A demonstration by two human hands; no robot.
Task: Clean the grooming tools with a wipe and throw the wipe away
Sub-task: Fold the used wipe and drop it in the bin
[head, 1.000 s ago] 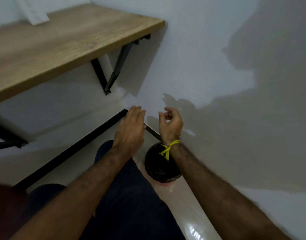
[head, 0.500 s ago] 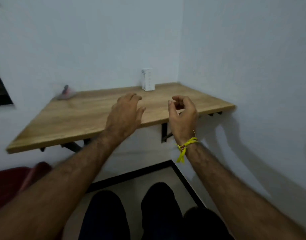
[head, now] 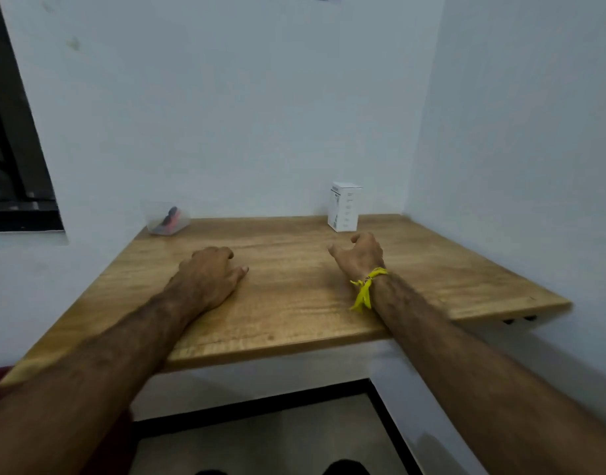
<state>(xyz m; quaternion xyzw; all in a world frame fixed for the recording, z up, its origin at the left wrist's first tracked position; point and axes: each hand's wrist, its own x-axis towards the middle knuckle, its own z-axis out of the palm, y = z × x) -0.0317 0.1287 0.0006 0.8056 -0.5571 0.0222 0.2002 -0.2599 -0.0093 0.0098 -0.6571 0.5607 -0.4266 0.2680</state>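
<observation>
My left hand (head: 209, 274) lay palm-down on the wooden shelf (head: 294, 303), fingers loosely bent and grasping nothing. My right hand (head: 361, 253), with a yellow thread (head: 365, 291) at its wrist, was over the shelf just in front of the white box (head: 343, 207), its fingers relaxed and likewise empty. No wipe was visible in either hand or on the shelf. The grooming tools (head: 169, 219), a blurred dark and reddish shape, sat in a clear container (head: 166, 219) against the wall at the far left corner of the shelf, well apart from both hands.

Step in hand, as I judged it: the task appeared finished or nearly so, with nothing left to wipe in reach and nothing left to discard. If anything remained, it would call for reaching to the clear container to check the tools.

Compared with the view a second before, when my hands were held low above a dark bin on the floor beside the wall, both hands had risen to the shelf, and my right fingers, then curled in a pinch, had loosened.
</observation>
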